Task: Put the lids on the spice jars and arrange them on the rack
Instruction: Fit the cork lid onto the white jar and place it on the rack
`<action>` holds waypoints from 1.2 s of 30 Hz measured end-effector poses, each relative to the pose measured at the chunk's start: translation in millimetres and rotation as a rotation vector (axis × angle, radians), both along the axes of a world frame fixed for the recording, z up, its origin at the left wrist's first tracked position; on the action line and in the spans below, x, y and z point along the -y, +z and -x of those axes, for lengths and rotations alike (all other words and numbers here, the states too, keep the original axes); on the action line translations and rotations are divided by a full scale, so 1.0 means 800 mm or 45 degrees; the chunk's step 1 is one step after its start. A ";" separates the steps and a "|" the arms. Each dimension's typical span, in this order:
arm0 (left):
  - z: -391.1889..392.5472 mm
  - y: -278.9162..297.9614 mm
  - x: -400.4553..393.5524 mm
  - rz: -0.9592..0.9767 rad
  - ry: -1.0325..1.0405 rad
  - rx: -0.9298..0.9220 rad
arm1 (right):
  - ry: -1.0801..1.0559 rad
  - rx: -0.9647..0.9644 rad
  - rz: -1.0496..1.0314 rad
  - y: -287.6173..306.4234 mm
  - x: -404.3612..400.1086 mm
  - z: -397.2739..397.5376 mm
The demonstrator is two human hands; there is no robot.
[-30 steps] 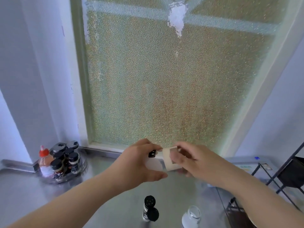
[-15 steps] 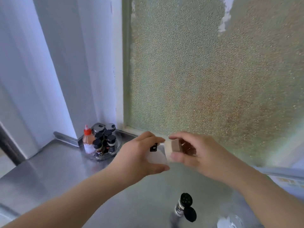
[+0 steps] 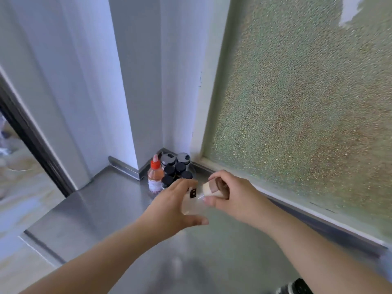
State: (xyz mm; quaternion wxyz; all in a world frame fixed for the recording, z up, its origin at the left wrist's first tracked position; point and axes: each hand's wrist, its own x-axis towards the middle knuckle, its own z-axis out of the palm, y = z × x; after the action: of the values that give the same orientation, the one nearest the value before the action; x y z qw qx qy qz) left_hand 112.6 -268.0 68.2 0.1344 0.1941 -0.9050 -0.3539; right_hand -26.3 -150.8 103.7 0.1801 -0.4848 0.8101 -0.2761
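My left hand [image 3: 176, 205] grips a clear spice jar [image 3: 191, 201] with a small black label, held above the steel counter. My right hand [image 3: 231, 195] holds a pale wooden lid [image 3: 209, 188] against the jar's mouth. Behind the hands, in the corner, a round rack [image 3: 192, 169] carries several jars with black caps [image 3: 180, 167] and two with silver tops. A black-capped jar [image 3: 297, 287] shows at the bottom right edge, partly cut off.
An orange-capped squeeze bottle [image 3: 156, 177] stands at the rack's left side. The steel counter [image 3: 101, 209] ends at a front-left edge with floor beyond. A frosted green window [image 3: 307, 113] and its frame run along the right; white wall panels fill the corner.
The view has swung left and down, so the rack now sits close behind my hands. The hands stay together with jar and lid; the loose jars on the counter have slid to the bottom right.
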 end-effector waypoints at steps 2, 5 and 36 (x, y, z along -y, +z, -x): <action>-0.007 -0.009 0.024 -0.027 0.061 0.060 | -0.053 -0.104 -0.090 -0.011 0.022 0.024; -0.018 -0.024 0.058 -0.034 0.188 0.068 | -0.172 -0.219 -0.212 -0.035 0.057 0.065; -0.031 -0.080 0.164 0.052 0.169 0.233 | -0.118 -0.214 -0.469 -0.157 0.226 0.129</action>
State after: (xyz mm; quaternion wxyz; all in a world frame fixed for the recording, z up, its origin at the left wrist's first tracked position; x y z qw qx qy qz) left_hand 137.3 -399.6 4.2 0.0784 0.2822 -0.9057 -0.3064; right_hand -129.4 -331.7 -21.7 0.1847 -0.4272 0.8805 -0.0898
